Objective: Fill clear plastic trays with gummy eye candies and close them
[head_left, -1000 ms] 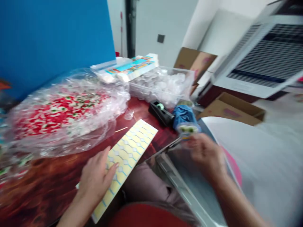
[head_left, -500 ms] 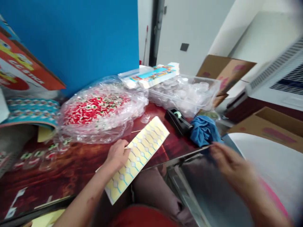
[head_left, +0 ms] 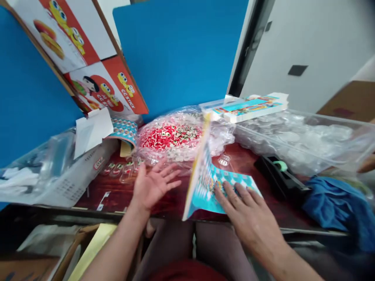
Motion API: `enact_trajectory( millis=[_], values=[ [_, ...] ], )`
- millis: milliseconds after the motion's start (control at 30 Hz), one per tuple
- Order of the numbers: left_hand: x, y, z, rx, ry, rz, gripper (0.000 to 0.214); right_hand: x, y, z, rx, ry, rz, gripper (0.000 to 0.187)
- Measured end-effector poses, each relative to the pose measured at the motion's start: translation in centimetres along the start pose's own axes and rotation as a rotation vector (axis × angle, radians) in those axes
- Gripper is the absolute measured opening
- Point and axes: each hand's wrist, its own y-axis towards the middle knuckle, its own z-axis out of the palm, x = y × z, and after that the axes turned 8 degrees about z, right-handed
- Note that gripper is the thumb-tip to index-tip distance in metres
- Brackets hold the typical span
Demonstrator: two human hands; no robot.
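A blue printed sticker sheet (head_left: pixel 216 195) lies partly on the table, its left part bent steeply upward with a yellowish edge showing. My right hand (head_left: pixel 249 210) rests flat on the lying part, fingers stretched out. To the left of the raised part, my left hand (head_left: pixel 154 185) is open and holds nothing, palm up and fingers spread. Behind it, several small clear plastic cases with red and green pieces (head_left: pixel 127 171) lie on the table. One clear case (head_left: pixel 224 159) is just beyond the sheet.
A plastic bag of red and white eye-patterned pieces (head_left: pixel 166 136) sits at the back. At right are a clear bin of plastic parts (head_left: pixel 304 136), blue printed strips (head_left: pixel 254 107), a tape dispenser (head_left: pixel 281 175) and a blue cloth (head_left: pixel 336 203). A white bin (head_left: pixel 73 183) stands left.
The view has swung left. My left hand no longer holds the yellow-backed sheet and is spread open. My right hand has come from the table's front right edge onto the blue sheet.
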Motion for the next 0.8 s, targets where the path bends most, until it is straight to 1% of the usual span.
enact_trajectory(
  millis=[33, 100, 167, 200, 233, 267, 300, 367, 400, 433, 467, 500, 533, 600, 700, 800],
  values=[
    [-0.9, -0.6, -1.3, -0.039, 0.014, -0.005, 0.057, -0.8, -0.9, 1.0, 0.058, -0.020, -0.036, 0.044],
    [-2.0, -1.7, -3.2, -0.181, 0.172, 0.021, 0.052, -1.9, -2.8, 2.9, 0.194, -0.018, -0.077, 0.043],
    [-2.1, -2.8, -4.0, -0.340, 0.489, 0.157, 0.046, -2.3, -4.5, 4.2, 0.307, 0.034, -0.078, 0.042],
    [-1.8, -3.3, -3.9, -0.359, 0.692, 0.243, 0.045, -2.3, -5.2, 4.6, 0.342, 0.076, -0.074, 0.040],
    [-1.5, -3.6, -3.6, -0.306, 0.910, 0.316, 0.045, -2.4, -5.6, 4.8, 0.367, 0.122, -0.073, 0.038],
    [-1.1, -3.9, -3.2, -0.176, 1.127, 0.357, 0.045, -2.6, -5.8, 4.8, 0.388, 0.166, -0.075, 0.037],
    [-0.6, -3.9, -2.7, 0.017, 1.329, 0.359, 0.045, -2.7, -5.9, 4.8, 0.409, 0.201, -0.079, 0.036],
    [0.2, -3.4, -1.9, 0.442, 1.653, 0.277, 0.053, -3.1, -5.7, 4.5, 0.441, 0.244, -0.082, 0.034],
    [0.6, -2.9, -1.7, 0.601, 1.775, 0.230, 0.061, -3.4, -5.7, 4.4, 0.454, 0.264, -0.080, 0.033],
    [1.0, -2.3, -1.6, 0.708, 1.878, 0.188, 0.069, -3.5, -5.6, 4.3, 0.461, 0.289, -0.079, 0.032],
    [1.3, -1.6, -1.6, 0.776, 1.959, 0.151, 0.074, -3.7, -5.5, 4.2, 0.463, 0.321, -0.081, 0.030],
    [1.5, -0.9, -1.8, 0.824, 2.013, 0.115, 0.075, -3.8, -5.5, 4.2, 0.462, 0.353, -0.090, 0.028],
    [1.7, -0.4, -2.1, 0.862, 2.039, 0.081, 0.072, -3.9, -5.5, 4.3, 0.455, 0.377, -0.101, 0.027],
    [1.8, 0.4, -2.6, 0.919, 2.038, 0.043, 0.056, -4.0, -5.5, 4.5, 0.410, 0.382, -0.119, 0.028],
    [1.9, 0.4, -3.1, 0.953, 2.023, 0.063, 0.033, -4.6, -5.2, 4.6, 0.303, 0.352, -0.123, 0.033],
    [1.7, -0.2, -2.4, 0.946, 2.038, 0.112, 0.021, -5.9, -4.3, 4.1, 0.236, 0.407, -0.131, 0.032]
  ],
)
